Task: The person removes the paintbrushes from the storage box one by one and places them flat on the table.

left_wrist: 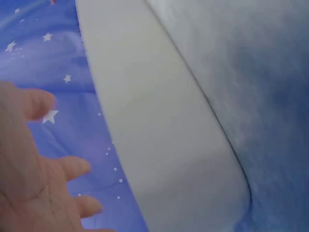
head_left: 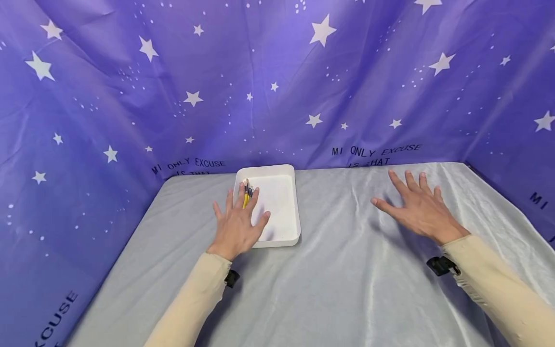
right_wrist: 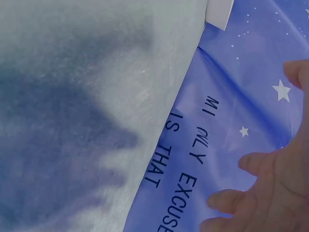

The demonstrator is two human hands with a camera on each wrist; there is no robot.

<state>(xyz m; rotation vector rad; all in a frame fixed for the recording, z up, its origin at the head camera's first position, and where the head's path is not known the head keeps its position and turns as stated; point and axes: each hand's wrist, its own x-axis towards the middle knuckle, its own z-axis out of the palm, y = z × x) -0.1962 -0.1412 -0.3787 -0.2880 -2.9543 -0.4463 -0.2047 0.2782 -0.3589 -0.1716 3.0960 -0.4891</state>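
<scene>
A white rectangular tray (head_left: 277,205) lies toward the back of the table, left of its middle. Inside it, along the left side, are several thin brushes (head_left: 246,194) with yellow and dark handles, partly covered by my left hand (head_left: 236,229). That hand is spread over the tray's left edge and holds nothing. In the left wrist view, the tray's outer wall (left_wrist: 159,111) fills the middle, beside my fingers. My right hand (head_left: 422,212) hovers over the cloth at the right with fingers spread, its shadow below; nothing is in it.
A grey, slightly wrinkled cloth (head_left: 329,279) covers the table. Purple curtains (head_left: 269,62) with white stars and black lettering hang behind it and at both sides. Black straps (head_left: 441,265) sit at both wrists, below cream sleeves.
</scene>
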